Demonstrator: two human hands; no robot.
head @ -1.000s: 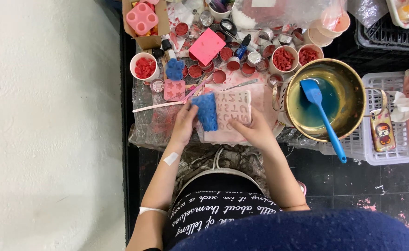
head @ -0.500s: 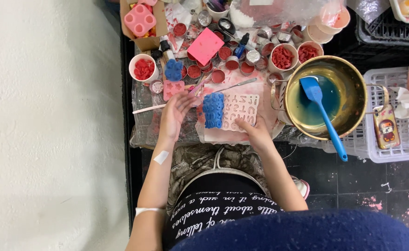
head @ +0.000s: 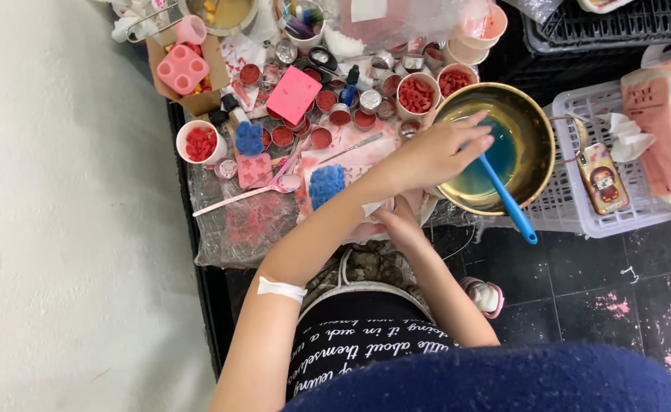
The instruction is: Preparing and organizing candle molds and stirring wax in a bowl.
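**Here, the left hand is at the spatula in the bowl**

Right now I'm looking down on a crowded work surface. The left hand [head: 435, 152] reaches across to the right of centre, over the rim of the metal bowl [head: 538, 122]. Its fingers are together and slightly curled, lying on the upper part of the blue spatula [head: 507, 200]. I cannot tell whether they have closed around it. The spatula's handle leans out over the bowl's lower rim, and its blade sits in a shallow pool of blue-green liquid.

The right hand [head: 400, 223] is just below the left forearm and half hidden by it. It rests at the lower edge of the pink mould sheet [head: 351, 156], and its fingers are too covered for me to read.

As for progress, one patch of the sheet, the blue block [head: 326, 185] at its left end, looks filled. The rest of the sheet appears pale and unfilled. With liquid left in the bowl, I judge the blue filling begun but far from finished.

Across the upper middle of the frame are small red-filled cups [head: 417, 93] and a pink square mould [head: 293, 94]. A white cup of red pieces [head: 198, 143] stands at the left. At the right edge a phone [head: 603, 179] lies on a white basket [head: 580, 221].
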